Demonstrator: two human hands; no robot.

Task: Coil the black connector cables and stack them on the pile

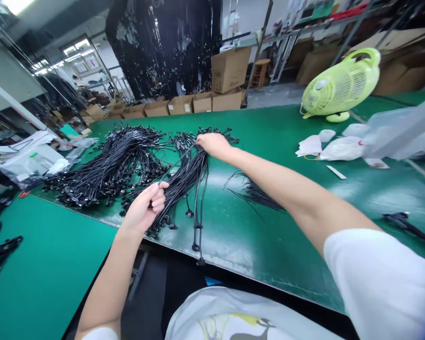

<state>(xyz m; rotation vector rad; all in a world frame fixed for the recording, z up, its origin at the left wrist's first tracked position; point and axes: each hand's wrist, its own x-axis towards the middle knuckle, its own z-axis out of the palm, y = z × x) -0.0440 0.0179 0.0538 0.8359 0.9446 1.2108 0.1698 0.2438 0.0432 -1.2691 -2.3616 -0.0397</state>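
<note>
Between my two hands a thin black cable [180, 159] is stretched above a heap of similar cables. My left hand [147, 206] is closed round its lower end, close to the table's front edge. At the far end my right hand [211, 143] pinches the cable over the top of the pile. Beneath lies the nearer bundle of black cables [186, 178], with small connectors at both ends; a few strands hang over the front edge. A larger bundle of black cables [109, 160] lies to the left.
Behind my right forearm lie loose black wires [258, 192]. A light green fan [340, 87] stands at the back right of the green table [233, 236], near white crumpled tissues [342, 147]. Open cardboard boxes [182, 105] line the far edge. Plastic bags [31, 163] lie at left.
</note>
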